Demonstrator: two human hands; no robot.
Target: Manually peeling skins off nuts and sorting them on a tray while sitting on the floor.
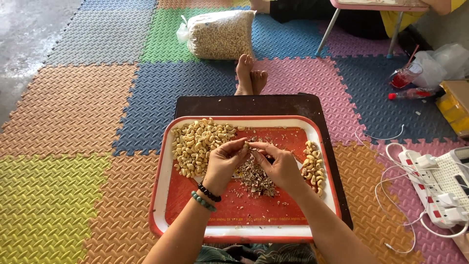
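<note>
Both hands over the middle of a red tray with a white rim (163, 161), which sits on a dark low surface (244, 104) set on a floor of coloured foam mats (73, 112). Left hand (222, 164): fingers curled closed, fingertips pinching a single pale cashew nut (246, 144) at the top of the hand. Right hand (279, 164): fingers also bent in, tips meeting the left fingertips at the same nut; whether a small tool is held there cannot be told. Wrist of the left hand carries two bead bracelets (207, 196), one dark, one green. Directly below the joined fingertips, between the two hands, a heap of brownish skin scraps and crumbs (255, 180) lies on the tray floor. Just beyond the left fingers, to their outer side, a large pile of cashew kernels (193, 144) fills the tray's upper left. Just outside the right hand, a smaller pile of kernels (312, 166) runs along the right rim. Beyond the fingertips, past the far edge of the surface, the person's bare feet (249, 76) rest on the mats. Farther out, a clear bag packed with nuts (221, 34). Well to the right of the right hand, a white power strip with cables (435, 183) on the floor.
</note>
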